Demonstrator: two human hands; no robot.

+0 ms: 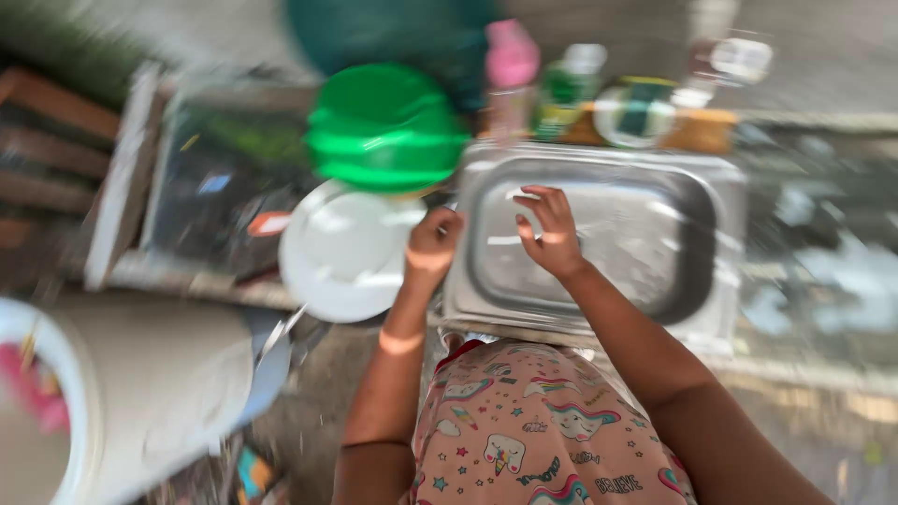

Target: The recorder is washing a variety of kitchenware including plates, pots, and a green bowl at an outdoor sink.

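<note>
The picture is blurred by motion. My left hand [433, 245] is curled at the left rim of a steel sink [692, 187], beside a white plate [341, 251]; a thin utensil may stick out of the fist, but the blur hides it. My right hand [550, 229] hovers over the sink basin with its fingers spread and nothing in it. A stack of green bowls [385, 126] sits just beyond the white plate.
Bottles and jars, one with a pink cap [512, 56], line the ledge behind the sink. A dark tray [220, 178] lies left of the plate. A large white bucket [140, 383] stands at the lower left. The counter [823, 252] right of the sink looks wet.
</note>
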